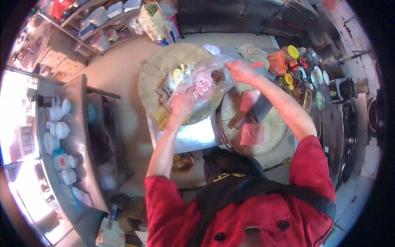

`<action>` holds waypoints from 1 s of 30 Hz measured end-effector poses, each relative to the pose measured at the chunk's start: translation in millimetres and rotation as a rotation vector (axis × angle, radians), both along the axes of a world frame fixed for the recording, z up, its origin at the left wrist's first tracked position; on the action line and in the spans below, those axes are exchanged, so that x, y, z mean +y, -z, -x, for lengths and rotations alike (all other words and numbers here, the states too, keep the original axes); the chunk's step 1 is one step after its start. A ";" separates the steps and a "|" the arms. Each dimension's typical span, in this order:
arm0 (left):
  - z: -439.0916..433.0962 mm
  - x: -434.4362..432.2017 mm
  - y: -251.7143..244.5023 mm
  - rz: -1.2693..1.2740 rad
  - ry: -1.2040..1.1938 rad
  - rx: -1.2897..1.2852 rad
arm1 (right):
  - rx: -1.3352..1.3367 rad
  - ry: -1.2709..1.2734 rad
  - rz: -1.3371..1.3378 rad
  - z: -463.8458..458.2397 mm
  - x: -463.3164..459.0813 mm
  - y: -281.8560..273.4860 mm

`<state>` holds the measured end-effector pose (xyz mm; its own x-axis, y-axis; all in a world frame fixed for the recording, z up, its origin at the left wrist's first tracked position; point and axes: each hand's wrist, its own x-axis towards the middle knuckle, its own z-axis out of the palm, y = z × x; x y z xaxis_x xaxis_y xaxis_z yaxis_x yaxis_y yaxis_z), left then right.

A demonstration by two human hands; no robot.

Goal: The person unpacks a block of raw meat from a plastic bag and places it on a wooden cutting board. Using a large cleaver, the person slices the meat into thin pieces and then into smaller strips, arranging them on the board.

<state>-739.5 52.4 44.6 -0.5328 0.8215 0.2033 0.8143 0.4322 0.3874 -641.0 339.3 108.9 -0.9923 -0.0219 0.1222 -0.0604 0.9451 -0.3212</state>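
My left hand (182, 105) grips the near left side of a clear plastic bag (220, 61). The bag's upper right edge is pinched in my right hand (240, 71), which stretches the film between both hands. Pale pink contents, perhaps meat, (203, 85) show in the bag. Beneath it lies a large round chopping block (154, 68). A white and yellow bundle (179, 74) and a yellow-green heap (163, 119) are on that block. On a second round block (274, 136), under my right forearm, a cleaver (262, 108) lies between two pink flat pieces (250, 99).
Jars, tubs and an orange-red pack (276, 63) crowd the right side behind my right arm. A crumpled cloth (253, 53) lies at the back. White crockery (55, 112) lines a left shelf. A full bag (154, 21) stands on the floor beyond the blocks.
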 end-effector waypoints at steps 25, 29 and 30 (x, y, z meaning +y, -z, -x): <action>-250.6 87.0 -54.2 0.108 -0.216 -0.155 | -0.225 0.745 1.566 -275.8 -34.5 17.3; -312.2 107.9 -74.1 -0.010 -0.202 0.192 | -0.119 0.709 1.858 -292.0 -24.4 -11.3; -332.5 115.0 -86.8 0.073 -0.236 0.245 | -0.110 0.721 1.872 -299.6 -24.3 -10.6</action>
<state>-407.0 167.4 131.4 -0.6527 0.6982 0.2940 0.7533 0.6394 0.1540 -341.4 315.0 119.5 -0.7628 0.3660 -0.5331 0.1898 -0.6614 -0.7256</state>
